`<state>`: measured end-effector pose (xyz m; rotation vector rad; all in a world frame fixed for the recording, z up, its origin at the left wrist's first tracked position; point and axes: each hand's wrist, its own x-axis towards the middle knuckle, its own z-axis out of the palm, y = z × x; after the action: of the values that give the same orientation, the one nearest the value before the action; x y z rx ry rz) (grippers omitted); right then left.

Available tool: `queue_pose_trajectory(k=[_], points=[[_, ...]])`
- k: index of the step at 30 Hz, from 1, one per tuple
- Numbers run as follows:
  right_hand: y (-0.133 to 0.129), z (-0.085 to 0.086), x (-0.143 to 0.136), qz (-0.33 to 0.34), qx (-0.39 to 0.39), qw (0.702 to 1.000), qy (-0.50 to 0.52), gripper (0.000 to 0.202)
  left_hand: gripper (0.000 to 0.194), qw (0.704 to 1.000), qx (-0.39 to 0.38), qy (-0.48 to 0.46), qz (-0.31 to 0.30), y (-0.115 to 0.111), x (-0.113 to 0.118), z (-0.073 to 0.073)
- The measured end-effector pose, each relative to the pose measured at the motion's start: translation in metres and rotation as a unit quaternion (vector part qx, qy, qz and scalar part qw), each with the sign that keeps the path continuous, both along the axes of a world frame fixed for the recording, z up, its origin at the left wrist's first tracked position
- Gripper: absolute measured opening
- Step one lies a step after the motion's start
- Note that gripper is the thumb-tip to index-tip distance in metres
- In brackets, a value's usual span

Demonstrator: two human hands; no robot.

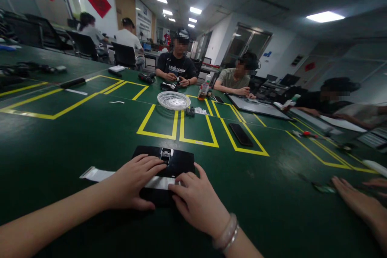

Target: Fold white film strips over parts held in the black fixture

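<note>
The left grip (134, 179) is lying loose and spread, its fingers reaching across the black panel (183, 162) near a small metallic slot (166, 155), its thumb stretching out lower down; the right grip (198, 199) is bending its fingers onto the right end of a white strip (101, 174), and I'm not managing to tell whether it's pinching or only pressing. A bracelet (227, 234) is circling that right wrist. The black panel is lying on the green desk (99, 141) straight in front of the person, with the white strip running across it, passing under the left hand and sticking out beyond to the left. Farther out, yellow tape (158, 133) is marking boxes, a dark phone (241, 134) is lying within one to the right, and a round white basket (162, 100) is sitting beyond, a small grey part (190, 111) resting just beside it. Over on the far right, a co-worker's hand (352, 197) is reaching in near a small green item (323, 188), while across the desk a person in a black shirt (178, 65) is handling a small object.
</note>
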<state>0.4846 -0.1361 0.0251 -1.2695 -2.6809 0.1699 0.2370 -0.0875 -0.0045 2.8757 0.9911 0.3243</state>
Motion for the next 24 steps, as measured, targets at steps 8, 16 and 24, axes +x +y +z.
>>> queue_pose_trajectory(k=[8,16,24], points=[[0.01,-0.001,0.01,-0.009,0.045,0.995,0.087,0.032,0.091,0.999,-0.025,-0.034,-0.013,0.005,-0.001,-0.006],[0.02,-0.004,0.021,-0.042,0.16,0.976,0.143,0.035,0.075,0.99,0.048,-0.023,0.134,0.044,-0.054,0.023],[0.022,-0.006,0.02,-0.051,0.145,0.98,0.127,0.034,0.072,0.89,0.012,0.028,0.454,0.095,-0.187,0.015]])
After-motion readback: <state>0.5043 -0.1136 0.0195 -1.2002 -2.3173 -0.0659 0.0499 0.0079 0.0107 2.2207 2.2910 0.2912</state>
